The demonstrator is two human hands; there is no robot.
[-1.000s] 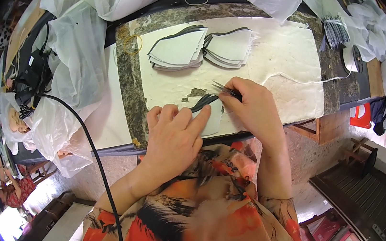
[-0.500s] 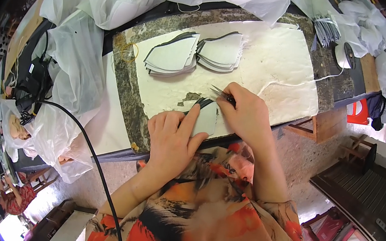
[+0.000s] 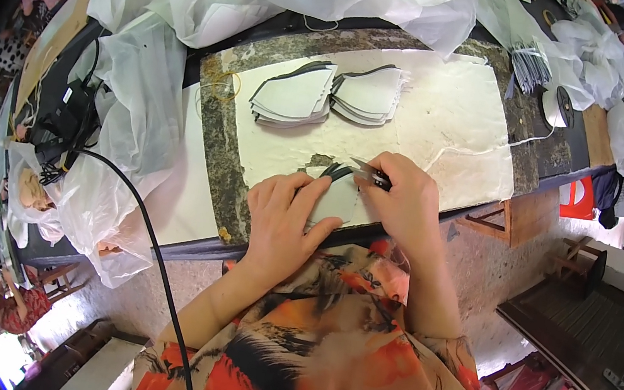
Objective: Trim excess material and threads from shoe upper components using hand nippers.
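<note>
pressing with our spread left hand, its fingers clenched on nothing, we seemed to pin the grey piece against sliding; it lay beneath and just right of those fingers, on the pale sheet. our right fingers grasped the small scissors, probably low for close control beside the dark strips. from that grip the blades pointed leftward and slightly away. the strips slanted away and rightward from the left fingertips; the hand hid too much of the piece for us to tell its long axis.
</note>
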